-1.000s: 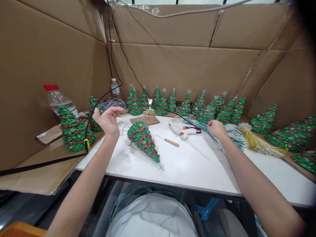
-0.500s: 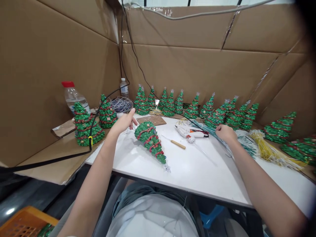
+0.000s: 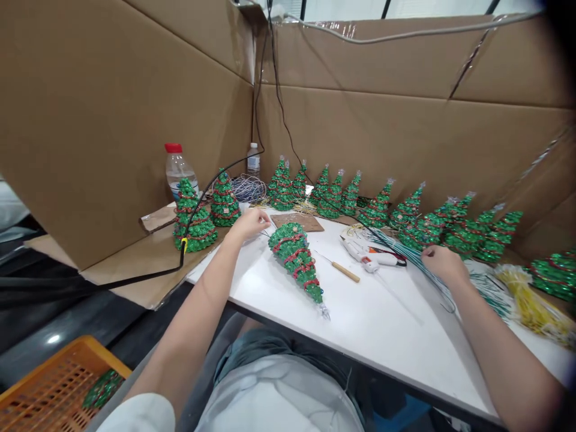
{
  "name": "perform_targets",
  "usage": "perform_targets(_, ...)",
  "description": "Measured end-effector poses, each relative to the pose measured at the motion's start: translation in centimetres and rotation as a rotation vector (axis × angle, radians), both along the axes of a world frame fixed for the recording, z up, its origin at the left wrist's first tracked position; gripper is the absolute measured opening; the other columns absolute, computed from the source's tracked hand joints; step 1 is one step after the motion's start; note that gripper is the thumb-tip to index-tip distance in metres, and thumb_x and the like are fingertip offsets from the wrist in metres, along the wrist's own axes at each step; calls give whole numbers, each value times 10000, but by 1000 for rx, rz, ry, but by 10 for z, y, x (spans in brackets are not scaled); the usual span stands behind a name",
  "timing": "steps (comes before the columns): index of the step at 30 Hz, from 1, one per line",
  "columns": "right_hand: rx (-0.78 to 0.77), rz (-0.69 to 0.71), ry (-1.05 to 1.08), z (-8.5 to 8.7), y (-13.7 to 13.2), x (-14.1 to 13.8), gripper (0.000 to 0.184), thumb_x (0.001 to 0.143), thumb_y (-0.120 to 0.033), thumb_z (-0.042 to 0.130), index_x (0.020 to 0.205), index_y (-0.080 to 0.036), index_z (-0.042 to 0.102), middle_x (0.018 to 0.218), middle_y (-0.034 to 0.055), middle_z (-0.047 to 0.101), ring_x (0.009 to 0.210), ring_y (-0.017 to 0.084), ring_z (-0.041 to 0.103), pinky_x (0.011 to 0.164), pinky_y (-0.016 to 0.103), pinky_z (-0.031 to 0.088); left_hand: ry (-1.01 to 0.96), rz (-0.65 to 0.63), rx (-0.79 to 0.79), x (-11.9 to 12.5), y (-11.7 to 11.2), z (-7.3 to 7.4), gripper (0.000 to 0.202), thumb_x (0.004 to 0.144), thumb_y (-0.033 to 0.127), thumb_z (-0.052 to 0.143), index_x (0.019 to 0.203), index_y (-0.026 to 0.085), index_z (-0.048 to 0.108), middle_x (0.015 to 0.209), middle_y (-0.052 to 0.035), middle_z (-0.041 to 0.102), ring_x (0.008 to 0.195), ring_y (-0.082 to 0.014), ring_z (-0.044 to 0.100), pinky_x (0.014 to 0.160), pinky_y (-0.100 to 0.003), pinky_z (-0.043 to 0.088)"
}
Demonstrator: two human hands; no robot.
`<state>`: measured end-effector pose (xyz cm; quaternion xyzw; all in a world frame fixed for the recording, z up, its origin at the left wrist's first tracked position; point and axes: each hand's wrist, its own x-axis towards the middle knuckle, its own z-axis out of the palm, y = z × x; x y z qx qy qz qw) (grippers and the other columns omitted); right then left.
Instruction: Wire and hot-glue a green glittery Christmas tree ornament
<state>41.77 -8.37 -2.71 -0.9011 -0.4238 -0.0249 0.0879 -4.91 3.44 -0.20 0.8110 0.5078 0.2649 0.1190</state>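
Green and red, the tree (image 3: 297, 258) lay on its side on the white table (image 3: 382, 336), in front of the person and between the two hands. We noted its long axis first: it ran aslant, the broad base at the far left, the narrow end with its clear tip (image 3: 324, 312) pointing toward the table's near edge and a little to the right. The left hand (image 3: 252, 223) was the nearer, just beside the base and to its left, so that from its fingertips the tree's length ran off rightward and toward the person. Its fingers were drawn narrow near a thin dark wire (image 3: 265, 233) at the base; whether they pinched that wire we could not tell. The right hand (image 3: 445, 264) was well apart from the tree, at the bundle of green wires (image 3: 405, 249), its fingers curled in; we could not make out whether a strand lay between them. Between the right hand and the tree we saw the glue gun (image 3: 368, 262) and, closer to the tree, the awl (image 3: 345, 272), its thin point toward the tree. A flat brown board (image 3: 299, 222) lay just behind the base.
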Motion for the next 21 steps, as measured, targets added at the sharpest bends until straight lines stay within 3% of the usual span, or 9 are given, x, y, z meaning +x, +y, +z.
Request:
perform_targets(4,7,14,-11,-2,2,4,278,788,-246,454,966,-206,664,1138,141,659,1023,313,621,688,320,450,34,-75,-25,7,12,-19,354,698,140,522,982,200,725,737,-31,661,639,-153,525,608,-239,368)
perform_targets(9,39,31,-25,-7,4,11,207,740,-244,502,868,-237,665,1070,146,682,973,324,644,663,336,472,57,-130,-47,11,16,-29,268,659,96,551,823,205,733,745,-28,676,680,-166,560,669,-247,407)
perform_targets(14,59,38,-25,-14,7,18,120,712,-239,527,760,-267,633,1009,125,696,948,323,654,657,344,476,35,-91,-20,8,19,-31,117,636,111,586,679,166,680,735,-46,630,663,-165,539,658,-262,417)
perform_targets(21,56,51,-19,-15,10,22,124,724,-254,516,792,-248,619,1046,151,685,988,327,643,683,334,480,-96,-123,54,-1,14,-19,156,762,172,498,817,159,643,791,-35,625,729,-162,538,701,-266,413)
